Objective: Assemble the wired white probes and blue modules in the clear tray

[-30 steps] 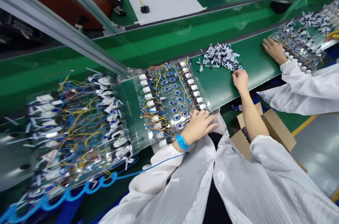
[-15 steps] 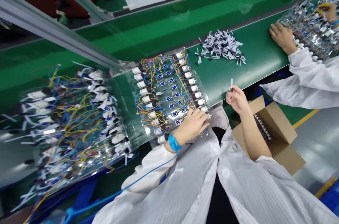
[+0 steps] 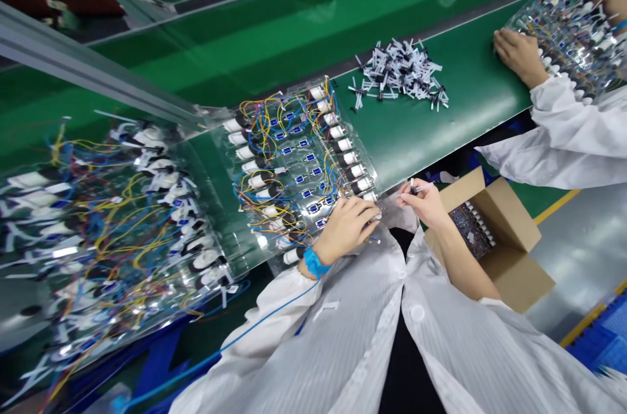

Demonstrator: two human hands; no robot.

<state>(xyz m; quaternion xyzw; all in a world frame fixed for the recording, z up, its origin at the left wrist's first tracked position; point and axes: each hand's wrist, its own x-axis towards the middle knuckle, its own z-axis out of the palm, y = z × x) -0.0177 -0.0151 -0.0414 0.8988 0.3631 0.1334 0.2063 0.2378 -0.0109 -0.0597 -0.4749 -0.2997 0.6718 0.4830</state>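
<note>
Lying over the near right corner of a clear plastic tray (image 3: 360, 140) is my left hand (image 3: 347, 226), with a blue wrist strap. Its fingers are bent around the end of the nearest small white-and-black motor, mostly hidden under them. Similar motors (image 3: 350, 158) line both sides of the tray, with coloured wires and small blue parts between. Just right of the tray, my right hand (image 3: 425, 202) is closed in a pinch on a small black part with a white strip (image 3: 416, 189). Its tip points left, toward the motor under my left hand.
A pile of black-and-white strip parts (image 3: 401, 71) lies on the green bench (image 3: 441, 130). Another wired tray (image 3: 122, 224) stands left. An open cardboard box (image 3: 514, 211) is below right. At far right, a co-worker's hand (image 3: 522, 56) rests by another tray. A blue cord (image 3: 264, 317) runs from my wrist.
My right hand has moved left and down toward the tray corner, turning the strip part from upright to nearly level. My left hand keeps its place on the tray. The view has shifted slightly.
</note>
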